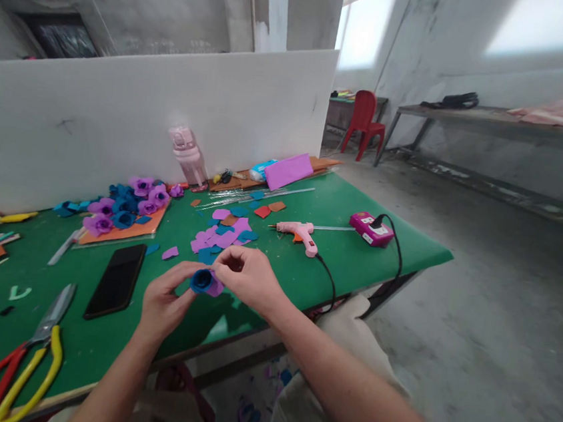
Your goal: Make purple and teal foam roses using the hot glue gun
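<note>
- holding a small paper flower (pixel 202 281) in the left hand (pixel 166 303), with a narrow grip, thumb and forefinger closed on its sides
- keeping that flower at the near edge of the green table (pixel 337 200), around the middle of the scene, with its open top facing up
- showing blue rolled paper in the flower, with a purple petal along the right side
- bringing the right hand (pixel 247 276) in from the right, fingers curled, thumb and forefinger close together at the flower's far right rim; cannot tell whether pinching the petal or only touching
- just beyond the hands, seeing a loose pile of cut paper pieces (pixel 228 236), mostly purple and blue, with some brown and red
- right of the pile, finding a pink glue gun (pixel 294 227) on its side, nozzle to the left, clear stick out of the back, cord running to the near edge
- farther right, seeing a purple power strip (pixel 370 228) with a black plug in it
- to the left, finding a black phone (pixel 116 281) lying flat, and in the near left corner big scissors (pixel 41 340) with red and yellow handles
- beyond the phone, seeing a bunch of purple and blue flowers (pixel 126 201) partly on an orange sheet (pixel 149 225)
- at the far side, seeing a pink bottle (pixel 189 158) by a white board (pixel 253 94)
</note>
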`<state>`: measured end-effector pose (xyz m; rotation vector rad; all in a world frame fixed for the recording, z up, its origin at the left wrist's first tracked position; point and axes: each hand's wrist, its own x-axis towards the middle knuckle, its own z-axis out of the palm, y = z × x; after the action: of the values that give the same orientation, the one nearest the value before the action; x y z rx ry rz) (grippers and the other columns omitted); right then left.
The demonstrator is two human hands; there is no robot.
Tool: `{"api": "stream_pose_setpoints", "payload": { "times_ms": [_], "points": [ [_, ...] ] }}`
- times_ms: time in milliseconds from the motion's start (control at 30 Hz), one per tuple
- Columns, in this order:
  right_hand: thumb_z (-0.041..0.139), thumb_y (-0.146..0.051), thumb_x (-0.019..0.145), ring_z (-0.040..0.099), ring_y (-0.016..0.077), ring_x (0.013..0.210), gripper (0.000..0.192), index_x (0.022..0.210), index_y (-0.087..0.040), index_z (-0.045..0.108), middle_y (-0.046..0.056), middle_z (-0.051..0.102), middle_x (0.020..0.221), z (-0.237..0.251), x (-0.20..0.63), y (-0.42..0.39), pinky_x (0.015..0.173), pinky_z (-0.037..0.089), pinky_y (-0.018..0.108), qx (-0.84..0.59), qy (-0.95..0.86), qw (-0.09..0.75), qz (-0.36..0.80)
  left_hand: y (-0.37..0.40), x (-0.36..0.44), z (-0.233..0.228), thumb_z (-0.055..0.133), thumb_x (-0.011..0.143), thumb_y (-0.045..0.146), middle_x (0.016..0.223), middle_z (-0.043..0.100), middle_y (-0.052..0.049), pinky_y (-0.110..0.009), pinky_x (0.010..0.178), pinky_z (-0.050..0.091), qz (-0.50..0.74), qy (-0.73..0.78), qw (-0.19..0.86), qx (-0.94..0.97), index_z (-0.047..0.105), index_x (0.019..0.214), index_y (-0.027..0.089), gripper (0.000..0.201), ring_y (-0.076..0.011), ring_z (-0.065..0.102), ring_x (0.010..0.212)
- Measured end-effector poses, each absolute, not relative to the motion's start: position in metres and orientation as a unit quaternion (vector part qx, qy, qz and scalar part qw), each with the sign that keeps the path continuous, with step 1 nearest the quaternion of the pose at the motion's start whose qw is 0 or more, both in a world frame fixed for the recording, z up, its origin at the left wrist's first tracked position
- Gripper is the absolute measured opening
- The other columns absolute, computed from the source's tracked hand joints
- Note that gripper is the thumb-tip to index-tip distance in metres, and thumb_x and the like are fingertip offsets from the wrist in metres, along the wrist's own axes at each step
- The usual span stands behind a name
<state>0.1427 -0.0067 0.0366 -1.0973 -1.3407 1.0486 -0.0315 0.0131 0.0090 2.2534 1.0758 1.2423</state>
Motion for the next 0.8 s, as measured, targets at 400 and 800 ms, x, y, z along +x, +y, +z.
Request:
{"api": "stream_pose_setpoints", "payload": {
  "times_ms": [400, 800],
  "points": [
    [0.055, -0.015, 0.067, 0.055, 0.0093, 0.059, 0.016, 0.08, -0.018, 0.063, -0.003, 0.06, 0.065, 0.041, 0.147, -0.011, 0.057, 0.043, 0.019, -0.449, -0.637, 0.499, 0.378, 0.016, -0.034, 0.009, 0.061, 0.076, 0.021, 0.093, 0.069, -0.005, -0.027, 0.078, 0.049, 0.43, 0.347, 0.138, 0.822, 0.068, 0.087, 0.019, 0.013, -0.0171, 0.064, 0.083],
    [0.058, -0.02, 0.075, 0.056, 0.0116, 0.068, 0.009, 0.074, -0.017, 0.066, 0.001, 0.065, 0.073, 0.042, 0.156, -0.012, 0.065, 0.04, 0.022, -0.469, -0.722, 0.448, 0.242, 0.016, -0.036, 0.012, 0.059, 0.077, 0.021, 0.089, 0.069, -0.006, -0.028, 0.079, 0.049, 0.413, 0.337, 0.134, 0.835, 0.068, 0.091, 0.019, 0.016, -0.0176, 0.063, 0.084]
  ]
}}
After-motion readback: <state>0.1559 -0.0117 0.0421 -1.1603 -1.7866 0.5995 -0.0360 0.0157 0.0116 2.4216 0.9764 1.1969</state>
